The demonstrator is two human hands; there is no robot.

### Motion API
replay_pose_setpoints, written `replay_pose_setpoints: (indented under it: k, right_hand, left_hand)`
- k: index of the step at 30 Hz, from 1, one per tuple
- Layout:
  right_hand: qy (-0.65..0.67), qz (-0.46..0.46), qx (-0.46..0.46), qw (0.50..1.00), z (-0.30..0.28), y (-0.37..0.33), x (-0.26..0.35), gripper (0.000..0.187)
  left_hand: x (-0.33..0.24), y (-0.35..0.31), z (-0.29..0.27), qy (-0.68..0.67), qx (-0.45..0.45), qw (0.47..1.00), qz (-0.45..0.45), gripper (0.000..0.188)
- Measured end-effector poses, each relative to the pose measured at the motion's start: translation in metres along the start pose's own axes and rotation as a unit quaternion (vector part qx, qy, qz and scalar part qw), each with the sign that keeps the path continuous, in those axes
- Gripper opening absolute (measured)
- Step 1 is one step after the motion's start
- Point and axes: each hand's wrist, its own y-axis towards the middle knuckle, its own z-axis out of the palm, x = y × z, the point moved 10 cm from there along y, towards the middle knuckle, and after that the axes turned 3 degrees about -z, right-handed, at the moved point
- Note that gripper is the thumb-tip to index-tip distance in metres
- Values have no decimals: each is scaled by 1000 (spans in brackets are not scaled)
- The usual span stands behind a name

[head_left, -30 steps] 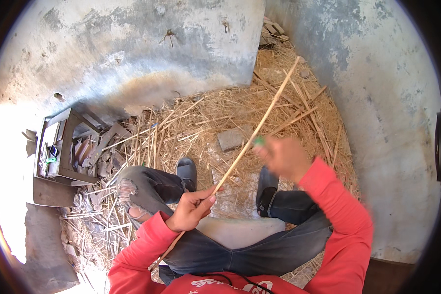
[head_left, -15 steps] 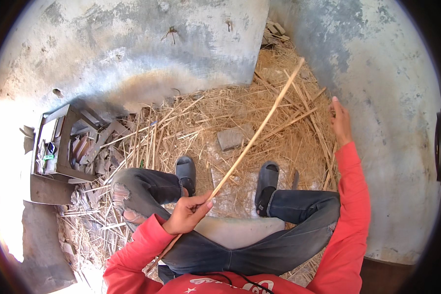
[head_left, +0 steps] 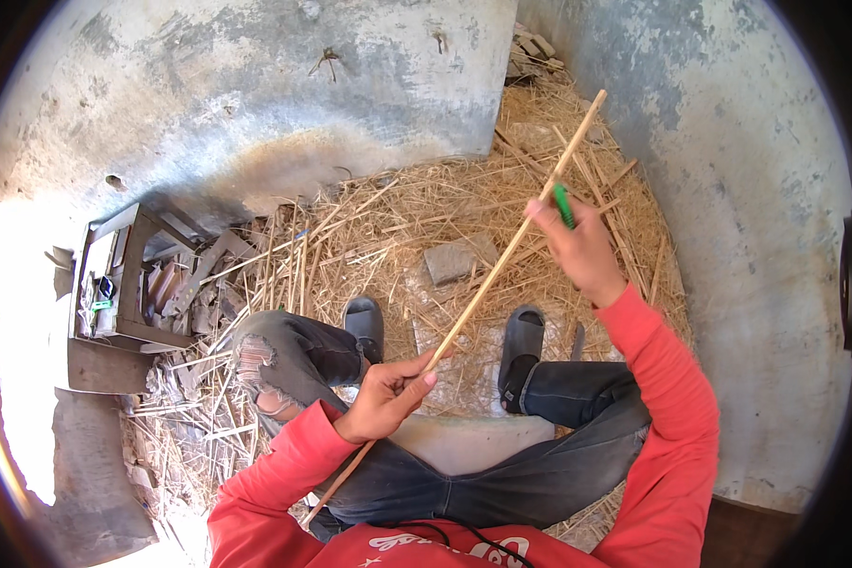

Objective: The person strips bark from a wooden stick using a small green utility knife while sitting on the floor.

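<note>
A long, pale bamboo stick (head_left: 498, 269) slants across in front of me, from beside my lap up to the far right. My left hand (head_left: 389, 399) is closed around its lower part, thumb and fingers pinching it. Against the upper part of the stick is my right hand (head_left: 582, 241), closed on a small green-handled tool (head_left: 563, 205). The thumb side of that hand touches the stick. Most of the tool lies hidden in my fingers, so its working end cannot be made out.
Wood shavings and split strips (head_left: 388, 227) cover the floor between my feet and the walls. A stone block (head_left: 454, 259) lies ahead of my feet. To the left stands a wooden frame stool (head_left: 128, 327) with small items on it, beside scrap pieces. A grey wall (head_left: 757, 237) rises close on the right.
My right hand has come in from the right wall side to the stick, and the green tool now shows in it. The stick's far end has shifted slightly up and right.
</note>
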Motion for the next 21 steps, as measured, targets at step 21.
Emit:
replay_pose_setpoints:
  k: [21]
  right_hand:
    - [-266, -143, 220, 927, 131, -94, 49, 47]
  left_hand:
    - [11, -2, -19, -95, -60, 993, -17, 42]
